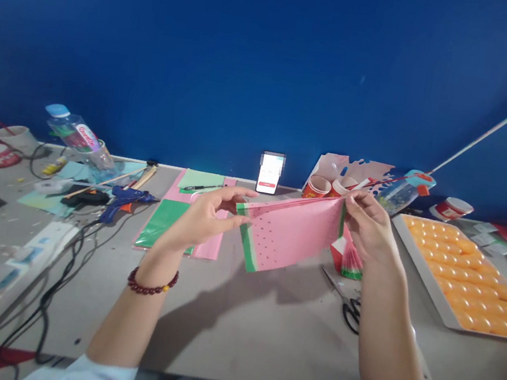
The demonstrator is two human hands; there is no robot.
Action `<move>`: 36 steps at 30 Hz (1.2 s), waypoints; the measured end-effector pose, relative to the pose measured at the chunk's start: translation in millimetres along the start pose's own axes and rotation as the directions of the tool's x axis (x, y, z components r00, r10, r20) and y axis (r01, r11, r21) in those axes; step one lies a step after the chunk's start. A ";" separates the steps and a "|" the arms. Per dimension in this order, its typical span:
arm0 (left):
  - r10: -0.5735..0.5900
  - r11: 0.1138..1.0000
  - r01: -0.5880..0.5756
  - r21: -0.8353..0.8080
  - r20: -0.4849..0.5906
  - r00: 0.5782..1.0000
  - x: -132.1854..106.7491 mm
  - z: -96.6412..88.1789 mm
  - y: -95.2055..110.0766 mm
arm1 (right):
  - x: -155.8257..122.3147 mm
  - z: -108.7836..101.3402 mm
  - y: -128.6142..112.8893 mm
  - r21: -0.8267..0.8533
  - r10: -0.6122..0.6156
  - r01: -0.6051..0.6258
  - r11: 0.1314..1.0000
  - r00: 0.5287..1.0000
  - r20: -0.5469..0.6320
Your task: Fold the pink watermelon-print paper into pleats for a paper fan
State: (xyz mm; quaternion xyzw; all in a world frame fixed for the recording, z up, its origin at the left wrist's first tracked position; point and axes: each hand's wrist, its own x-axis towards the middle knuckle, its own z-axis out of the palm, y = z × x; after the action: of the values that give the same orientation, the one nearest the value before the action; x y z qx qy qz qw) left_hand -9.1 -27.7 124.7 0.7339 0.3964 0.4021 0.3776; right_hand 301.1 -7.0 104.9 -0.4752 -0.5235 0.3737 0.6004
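Note:
A folded pink paper (292, 234) with green ends and dark seed-like marks, like a watermelon, hangs tilted above the desk. Its upper right corner is pinched by my right hand (367, 225). At the left end, my left hand (210, 215) has its thumb and fingers apart around the upper corner; whether it touches the paper is unclear. A small pleated watermelon-patterned paper (349, 258) lies behind my right hand. Close by on the desk are black-handled scissors (351, 315).
Pink and green paper sheets (165, 221) with a pen lie left of centre. Farther left are a blue glue gun (125, 200), cables and a white power strip (10, 279). A phone (269, 173) leans on the blue wall. To the right sits a tray of orange balls (472, 278).

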 end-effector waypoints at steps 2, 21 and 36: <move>-0.019 0.997 0.019 -0.078 -0.007 1.000 0.7 2.7 -0.8 | 0.1 -1.2 -0.1 0.001 0.012 -0.012 1.000 1.000 0.012; -0.078 0.997 0.076 0.017 0.218 0.973 4.2 17.2 -5.5 | -6.9 -2.9 -3.3 -0.057 -0.198 0.205 0.977 0.975 0.104; -0.117 0.971 0.068 -0.229 -0.206 0.971 11.7 15.7 -18.6 | -7.0 -20.4 -10.0 -0.251 -0.071 0.158 0.955 0.944 0.324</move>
State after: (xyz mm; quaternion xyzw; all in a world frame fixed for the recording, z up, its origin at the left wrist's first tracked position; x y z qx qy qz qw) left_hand 3.8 -13.6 105.7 0.6195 0.4224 0.5036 0.4292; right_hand 319.5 -19.9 112.6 -0.4571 -0.6849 0.3323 0.4600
